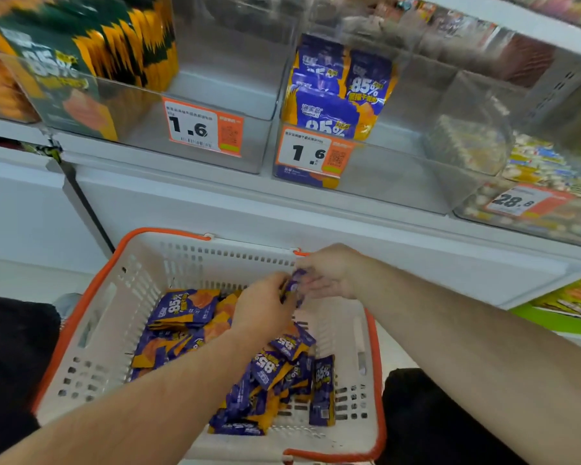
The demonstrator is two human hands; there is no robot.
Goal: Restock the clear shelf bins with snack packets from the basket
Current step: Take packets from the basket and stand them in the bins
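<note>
White basket (91,330) with orange rim holding loose purple snack packets (275,367), left hand (260,308) and right hand (329,273) pinching one purple packet (294,286) between them above it, clear shelf bin (399,156) beyond part-filled with matching packets, neighbouring bin (141,122) of green-and-orange packets.

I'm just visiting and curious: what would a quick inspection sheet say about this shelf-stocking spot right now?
Surface: white shelf carrying clear bins; the middle bin is partly filled.
Job's things: white basket with orange rim, holding loose purple packets; more purple packets stand in the middle bin.
Clutter: nothing seen.
Hands: left hand and right hand meet over the basket, holding one blurred purple packet between them.
Cables: nothing seen.
Surroundings: green-and-orange packets in the left bin, price tags reading 1.6 on two bins, mixed snacks in the right bin.
</note>
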